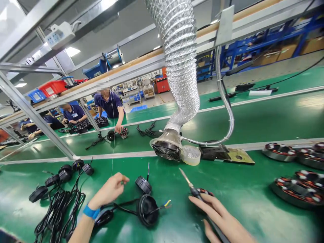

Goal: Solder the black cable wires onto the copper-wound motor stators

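Gripping a soldering iron (194, 192) in the right hand (220, 216), its long axis slants up-left, metal tip forward, above the green desk (253, 219); the left hand (108, 190) pinches narrowly near a wired black housing (148, 210), its hold unclear.

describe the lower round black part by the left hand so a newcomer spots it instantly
Find the silver flexible duct dropping to a fan on the green bench. Just below it, right of the left hand, a round black cup-shaped housing lies on its black cable. Unlike the black pieces beside it, its lead ends in yellow and blue wires.
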### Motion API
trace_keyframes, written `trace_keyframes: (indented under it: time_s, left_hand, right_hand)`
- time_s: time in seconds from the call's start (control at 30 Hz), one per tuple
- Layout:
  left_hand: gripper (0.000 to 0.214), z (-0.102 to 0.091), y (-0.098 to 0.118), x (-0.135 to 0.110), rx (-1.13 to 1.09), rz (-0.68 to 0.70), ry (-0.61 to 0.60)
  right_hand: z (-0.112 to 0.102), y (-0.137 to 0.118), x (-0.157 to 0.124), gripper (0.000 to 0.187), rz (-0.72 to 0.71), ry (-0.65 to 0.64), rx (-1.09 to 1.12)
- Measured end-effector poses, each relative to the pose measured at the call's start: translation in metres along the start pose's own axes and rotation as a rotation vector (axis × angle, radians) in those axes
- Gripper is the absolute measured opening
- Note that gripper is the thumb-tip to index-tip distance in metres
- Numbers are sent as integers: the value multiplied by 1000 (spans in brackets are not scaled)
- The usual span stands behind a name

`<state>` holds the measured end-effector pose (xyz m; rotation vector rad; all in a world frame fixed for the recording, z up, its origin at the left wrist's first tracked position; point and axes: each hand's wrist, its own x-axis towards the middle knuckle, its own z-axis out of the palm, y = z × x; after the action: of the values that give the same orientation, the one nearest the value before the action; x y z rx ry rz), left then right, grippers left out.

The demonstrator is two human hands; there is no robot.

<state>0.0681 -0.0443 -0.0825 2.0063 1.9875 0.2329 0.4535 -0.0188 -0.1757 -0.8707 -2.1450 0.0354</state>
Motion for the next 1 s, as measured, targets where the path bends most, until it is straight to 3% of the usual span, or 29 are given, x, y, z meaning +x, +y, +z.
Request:
trace_keyframes:
  time_s: [0.07, 0.17, 0.27, 0.4, 0.53, 0.63, 0.83, 1.0]
  left_hand:
    - [30, 3, -2, 17, 140, -126, 159]
    - [28, 13, -4, 43, 225, -241, 240]
    - [25, 20, 3, 63, 173, -225, 246]
    - [32, 21, 26, 78, 99, -199, 294]
    - [38, 25, 46, 82, -32, -174, 320]
    - [42, 33, 49, 79, -186, -89, 243]
    - [57, 40, 42, 74, -447, 82, -77]
    - [48, 37, 48, 69, -638, 206, -319]
  right_hand:
    - [6, -15, 21, 54, -20, -51, 47]
    - [22, -24, 46, 47, -69, -100, 97]
    - [40, -20, 58, 45, -124, -105, 105]
    - [53, -9, 56, 45, -222, 24, 49]
    - [52, 0, 46, 47, -136, 55, 43]
    - [50, 4, 42, 50, -49, 15, 53]
    - [59, 11, 45, 49, -3, -36, 131]
    - [65, 18, 47, 45, 7, -29, 153]
